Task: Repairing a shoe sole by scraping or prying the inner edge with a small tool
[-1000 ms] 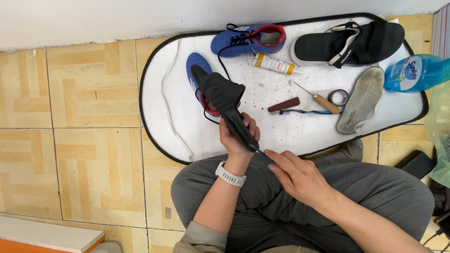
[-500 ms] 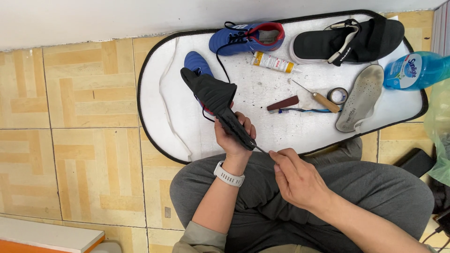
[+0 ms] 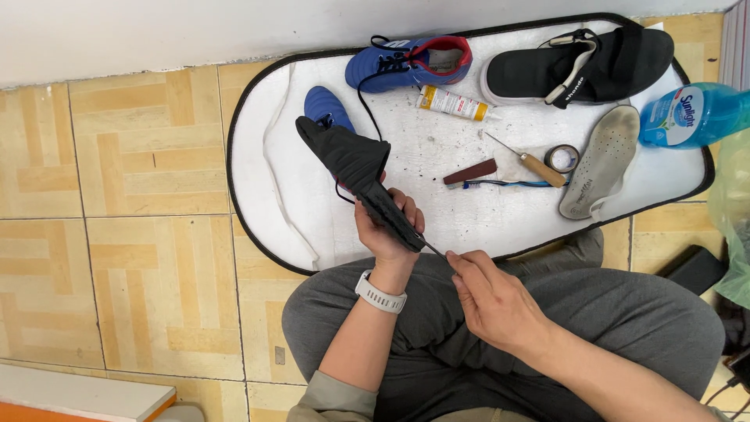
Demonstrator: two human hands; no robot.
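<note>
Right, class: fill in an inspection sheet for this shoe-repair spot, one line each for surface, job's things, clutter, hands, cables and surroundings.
Surface: white mat with black rim, lying on the tiled floor; specks near its middle.
Job's things: black shoe gripped by the left hand; thin needle-like tool pinched by the right hand at the shoe's end.
Clutter: blue shoe, glue tube, black sandal, awl, tape roll, insole, toothbrush, brown block, blue bottle.
Hands: both busy; watch on left wrist.
Cables: one at the lower right edge.
Surroundings: white wall, person's grey trousers.
</note>
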